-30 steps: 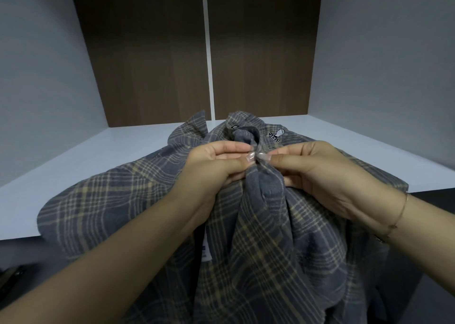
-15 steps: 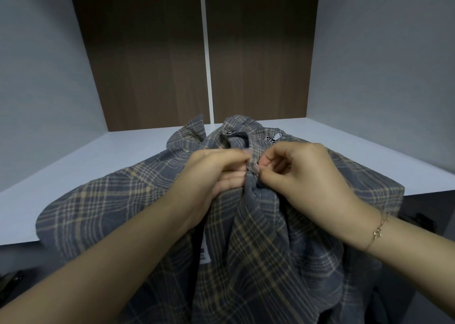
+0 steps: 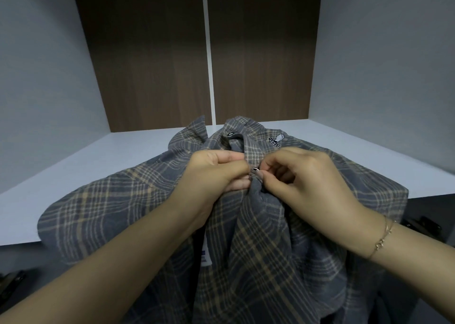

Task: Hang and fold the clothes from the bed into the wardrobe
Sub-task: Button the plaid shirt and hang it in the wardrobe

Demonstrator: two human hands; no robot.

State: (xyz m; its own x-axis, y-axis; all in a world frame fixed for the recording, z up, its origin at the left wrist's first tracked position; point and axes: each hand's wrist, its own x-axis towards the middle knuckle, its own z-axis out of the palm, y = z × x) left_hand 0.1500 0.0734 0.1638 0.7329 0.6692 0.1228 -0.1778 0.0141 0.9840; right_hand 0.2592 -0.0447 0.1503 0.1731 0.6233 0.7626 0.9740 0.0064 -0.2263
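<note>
A grey and tan plaid shirt (image 3: 103,200) lies collar-away on the white wardrobe shelf (image 3: 73,166), its lower part hanging over the front edge. My left hand (image 3: 214,173) grips the left side of the shirt's front opening. My right hand (image 3: 300,176) pinches the right side of the front opening at a small dark button (image 3: 255,169). The two hands meet at the middle of the chest. A second button (image 3: 231,134) shows near the collar, and a small embroidered logo (image 3: 277,140) sits to the right of it.
The shelf is boxed in by grey side walls (image 3: 37,90) and a dark brown back panel (image 3: 263,60) with a white vertical strip. A white label (image 3: 206,253) hangs inside the shirt. Dark metal hinges (image 3: 423,225) show at both lower edges.
My right hand's fingers have curled in from a flatter pinch to a tight pinch at the button. My left hand has closed more on the fabric. The shirt has hardly moved.
</note>
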